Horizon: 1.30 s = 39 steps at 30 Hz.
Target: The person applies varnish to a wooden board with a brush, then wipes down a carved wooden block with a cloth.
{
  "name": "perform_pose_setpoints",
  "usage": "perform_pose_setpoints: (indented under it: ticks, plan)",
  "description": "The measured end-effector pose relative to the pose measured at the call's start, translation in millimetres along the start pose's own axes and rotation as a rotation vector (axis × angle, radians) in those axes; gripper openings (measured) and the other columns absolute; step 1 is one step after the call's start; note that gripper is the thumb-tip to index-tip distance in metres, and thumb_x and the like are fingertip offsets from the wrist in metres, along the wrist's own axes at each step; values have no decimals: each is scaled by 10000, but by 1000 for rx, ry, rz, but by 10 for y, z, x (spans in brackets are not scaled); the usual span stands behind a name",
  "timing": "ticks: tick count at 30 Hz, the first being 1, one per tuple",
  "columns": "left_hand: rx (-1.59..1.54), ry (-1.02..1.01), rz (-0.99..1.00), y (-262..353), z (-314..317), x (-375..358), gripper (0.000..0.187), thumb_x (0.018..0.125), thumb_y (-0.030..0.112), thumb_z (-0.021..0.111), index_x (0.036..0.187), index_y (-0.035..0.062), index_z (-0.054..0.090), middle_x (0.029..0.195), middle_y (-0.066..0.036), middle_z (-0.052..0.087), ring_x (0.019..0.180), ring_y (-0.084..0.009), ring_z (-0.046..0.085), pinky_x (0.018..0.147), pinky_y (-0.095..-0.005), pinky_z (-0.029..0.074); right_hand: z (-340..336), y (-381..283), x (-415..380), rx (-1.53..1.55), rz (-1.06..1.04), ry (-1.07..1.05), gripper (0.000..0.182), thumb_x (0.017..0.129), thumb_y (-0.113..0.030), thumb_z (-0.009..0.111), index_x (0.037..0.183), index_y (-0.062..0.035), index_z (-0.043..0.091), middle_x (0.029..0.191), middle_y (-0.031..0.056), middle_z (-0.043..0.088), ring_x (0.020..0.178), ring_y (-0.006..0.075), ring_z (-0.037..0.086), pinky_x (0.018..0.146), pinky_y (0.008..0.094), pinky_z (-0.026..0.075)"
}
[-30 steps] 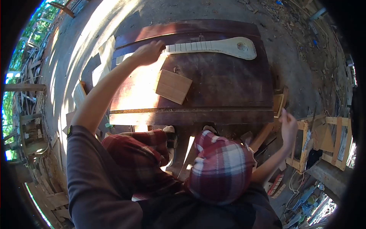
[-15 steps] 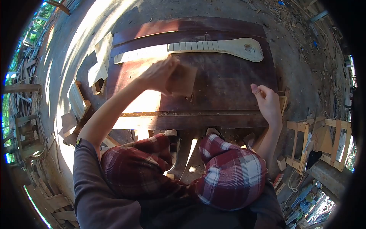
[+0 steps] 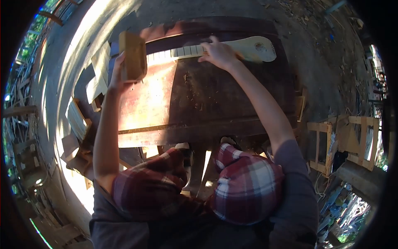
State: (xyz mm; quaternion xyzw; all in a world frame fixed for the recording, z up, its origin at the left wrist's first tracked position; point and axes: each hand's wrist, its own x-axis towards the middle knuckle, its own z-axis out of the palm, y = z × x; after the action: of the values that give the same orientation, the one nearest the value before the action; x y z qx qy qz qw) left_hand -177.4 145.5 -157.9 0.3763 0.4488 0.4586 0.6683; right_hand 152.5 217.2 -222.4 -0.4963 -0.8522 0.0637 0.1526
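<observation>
My left hand (image 3: 117,74) is wrapped round a thick yellow-brown wooden block (image 3: 133,56), held up at the left end of the table. The block overlaps the end of a pale wooden instrument neck (image 3: 259,47) in this view. That neck lies across the dark red-brown wooden table (image 3: 215,99), with fret lines along its narrow part and a wide rounded end with a hollow at the right. My right hand (image 3: 219,54) is over the middle of the neck, palm down, fingers spread and fingertips at its edges.
Bits of wood dust and shavings lie on the tabletop. Wooden offcuts (image 3: 78,118) stand left of the table, and a wooden frame (image 3: 321,147) is at the right. Scrap wood (image 3: 29,91) is piled at the far left. My plaid-covered knees (image 3: 246,186) are at the near edge.
My left hand has moved left with the block, which is now tilted up on edge. My right hand has travelled from the table's right side up and left to the neck.
</observation>
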Motion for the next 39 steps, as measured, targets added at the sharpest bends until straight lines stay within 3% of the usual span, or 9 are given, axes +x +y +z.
perform_pose_setpoints:
  ticks: [5, 10, 12, 20, 23, 25, 31, 34, 39]
  plan:
    - [-339, -54, 58, -20, -38, -263, 702, 851, 555, 499, 1312, 32, 412, 1193, -163, 541, 1032, -354, 585, 928, -542, 478, 200, -74, 458, -134, -150, -250, 553, 669, -553, 711, 979, -98, 663, 977, 124, 611, 862, 311, 658, 712, 442, 534]
    - [34, 7, 266, 65, -362, -477, 599, 817, 383, 651, 1280, 59, 452, 1154, -138, 579, 1026, -338, 594, 877, -462, 505, 334, -83, 416, -330, -204, -57, 411, 742, -447, 672, 835, -47, 696, 897, 136, 623, 739, 263, 668, 567, 388, 538]
    - [-86, -2, 75, 436, 153, -615, 630, 862, 469, 573, 1312, 56, 422, 1143, -152, 573, 1020, -336, 595, 876, -447, 505, 221, -43, 374, -477, -199, -39, 416, 755, -430, 664, 882, -35, 692, 914, 145, 616, 774, 248, 656, 543, 343, 538]
    - [380, 19, 192, 444, 232, -1068, 783, 859, 488, 533, 1388, -34, 286, 1268, -255, 494, 1179, -336, 504, 1055, -432, 344, -1688, 545, -692, -279, 282, 99, 342, 877, -427, 562, 855, -119, 709, 765, 116, 662, 702, 314, 661, 631, 441, 523]
    - [581, -22, 274, 440, 230, -1364, 799, 850, 480, 540, 1384, -57, 286, 1302, -270, 473, 1212, -341, 479, 1056, -425, 342, -2166, 884, -1453, -227, 588, 127, 492, 889, -499, 528, 779, -42, 674, 703, 146, 639, 698, 329, 650, 612, 436, 499]
    - [316, -69, 269, 368, 161, -1348, 798, 846, 467, 535, 1384, -66, 284, 1298, -280, 472, 1194, -351, 491, 1042, -425, 359, -2275, 1105, -2025, -221, 768, 85, 562, 897, -528, 511, 759, 0, 647, 676, 160, 627, 682, 343, 643, 608, 444, 487]
    - [-203, -304, 93, 658, 998, -1293, 858, 820, 533, 533, 1410, -32, 270, 1329, -327, 412, 1104, -413, 543, 920, -468, 471, -1541, 1975, -3724, -136, 920, -52, 638, 896, -555, 495, 905, 69, 630, 862, 298, 630, 883, 452, 602, 747, 482, 470]
    - [-168, -26, 220, 888, 1072, -1622, 853, 813, 524, 545, 1425, 0, 265, 1335, -335, 389, 1105, -431, 530, 943, -498, 454, -1203, 2008, -4171, -43, 1070, -267, 590, 922, -508, 454, 1041, 42, 632, 972, 278, 632, 982, 430, 588, 841, 482, 460]
    - [-499, 43, 455, 1424, 1199, -2354, 895, 752, 435, 653, 1432, 11, 255, 1383, -331, 307, 1264, -459, 331, 1081, -581, 246, -347, 2470, -4825, 55, 1080, -211, 452, 931, -437, 469, 1103, -59, 650, 1009, 270, 628, 1000, 435, 579, 847, 477, 455]
